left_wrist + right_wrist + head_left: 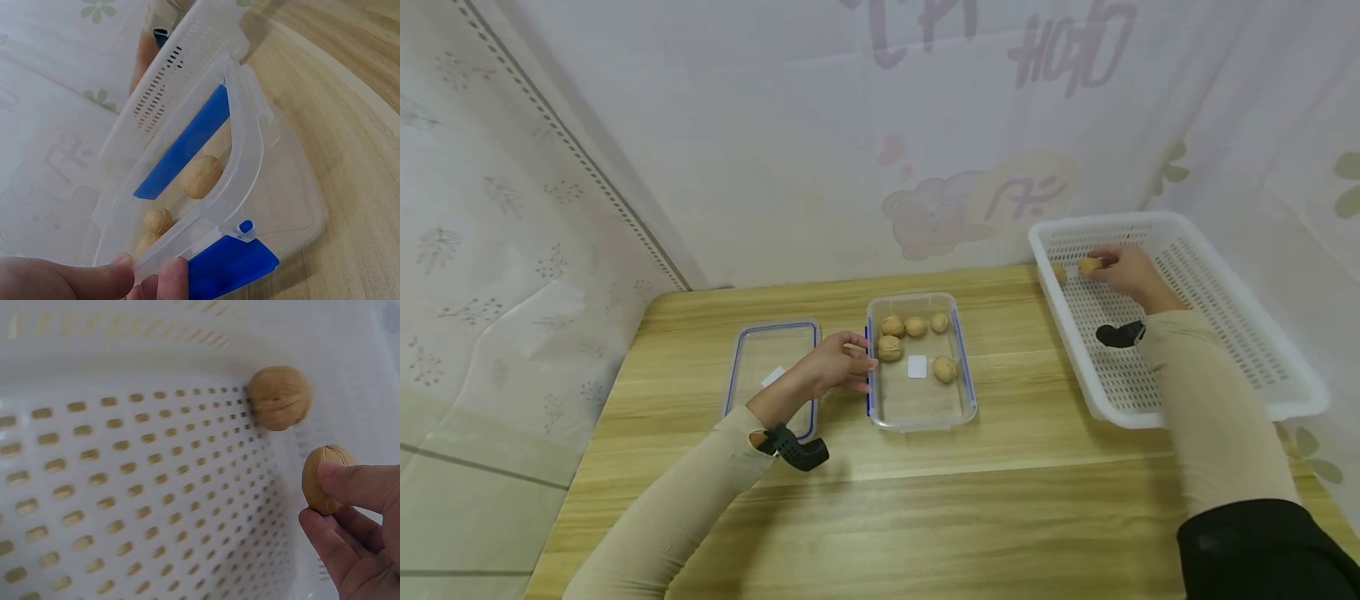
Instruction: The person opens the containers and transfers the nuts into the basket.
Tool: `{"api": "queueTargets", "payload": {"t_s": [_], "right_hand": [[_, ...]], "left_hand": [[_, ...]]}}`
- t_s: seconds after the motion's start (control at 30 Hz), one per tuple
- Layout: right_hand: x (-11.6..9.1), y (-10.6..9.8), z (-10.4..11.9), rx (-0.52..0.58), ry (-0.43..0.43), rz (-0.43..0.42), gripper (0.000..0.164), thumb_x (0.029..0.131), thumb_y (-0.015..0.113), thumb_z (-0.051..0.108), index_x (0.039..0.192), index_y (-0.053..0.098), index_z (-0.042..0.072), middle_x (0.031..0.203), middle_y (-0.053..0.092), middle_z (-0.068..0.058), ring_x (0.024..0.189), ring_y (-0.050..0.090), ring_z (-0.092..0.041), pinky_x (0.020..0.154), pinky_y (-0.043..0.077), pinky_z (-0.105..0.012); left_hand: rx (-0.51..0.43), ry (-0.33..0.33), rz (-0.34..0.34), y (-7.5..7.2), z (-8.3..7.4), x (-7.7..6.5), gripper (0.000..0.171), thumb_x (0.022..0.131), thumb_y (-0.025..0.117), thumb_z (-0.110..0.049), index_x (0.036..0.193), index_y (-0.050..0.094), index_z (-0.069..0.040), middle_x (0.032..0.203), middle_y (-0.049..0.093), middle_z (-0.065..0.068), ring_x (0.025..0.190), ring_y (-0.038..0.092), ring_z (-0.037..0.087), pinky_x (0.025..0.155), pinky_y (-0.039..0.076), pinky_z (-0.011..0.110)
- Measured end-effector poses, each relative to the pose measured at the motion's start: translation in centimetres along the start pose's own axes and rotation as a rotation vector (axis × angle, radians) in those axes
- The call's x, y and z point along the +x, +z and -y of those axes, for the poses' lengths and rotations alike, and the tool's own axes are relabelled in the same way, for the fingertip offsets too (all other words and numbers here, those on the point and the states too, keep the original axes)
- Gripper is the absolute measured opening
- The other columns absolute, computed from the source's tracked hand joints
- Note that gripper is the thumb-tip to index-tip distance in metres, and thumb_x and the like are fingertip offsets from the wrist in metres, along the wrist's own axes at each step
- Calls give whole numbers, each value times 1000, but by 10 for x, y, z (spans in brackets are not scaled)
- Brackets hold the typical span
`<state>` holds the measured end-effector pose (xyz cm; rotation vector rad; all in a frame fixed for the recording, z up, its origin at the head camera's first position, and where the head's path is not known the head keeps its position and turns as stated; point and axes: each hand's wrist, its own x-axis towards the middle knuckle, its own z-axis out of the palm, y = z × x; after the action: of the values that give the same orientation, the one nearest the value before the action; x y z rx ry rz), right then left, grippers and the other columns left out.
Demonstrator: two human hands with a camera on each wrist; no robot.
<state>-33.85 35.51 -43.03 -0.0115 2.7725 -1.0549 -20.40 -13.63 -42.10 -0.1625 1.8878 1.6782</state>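
Note:
My right hand (1129, 271) is inside the white basket (1078, 367), pinching a walnut (320, 487) between thumb and fingers. Another walnut (279, 398) lies in the basket's corner close by. At the middle of the table stands a clear plastic container (917, 412) with blue side clips, holding several walnuts (891, 348) and a small white label (917, 367). My left hand (838, 364) grips the container's left rim, the thumb (115, 275) on the inner side and fingers (173, 279) outside near a blue clip (231, 265).
A clear lid (775, 333) with a blue seal lies left of the container, partly under my left forearm. The wooden table (925, 517) meets a printed curtain (790, 167) at the back. The basket stands at the right edge.

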Motion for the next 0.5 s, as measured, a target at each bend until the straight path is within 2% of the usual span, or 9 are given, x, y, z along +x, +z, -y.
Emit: {"api": "queueTargets", "payload": {"t_s": [0.13, 0.5], "right_hand": [[3, 7, -7, -38, 12, 13, 49, 100, 62, 13, 141, 48, -9, 136, 45, -38, 124, 44, -51, 103, 43, -64], [7, 13, -11, -107, -37, -47, 48, 97, 65, 12, 136, 53, -13, 126, 53, -39, 113, 51, -49, 96, 46, -60]], "left_hand": [[4, -3, -7, 0, 0, 1, 42, 98, 62, 6, 133, 40, 8, 112, 53, 18, 88, 62, 21, 70, 66, 29], [20, -30, -28, 3, -1, 3, 45, 99, 60, 5, 138, 38, 7, 114, 52, 16, 86, 62, 20, 68, 66, 28]]}}
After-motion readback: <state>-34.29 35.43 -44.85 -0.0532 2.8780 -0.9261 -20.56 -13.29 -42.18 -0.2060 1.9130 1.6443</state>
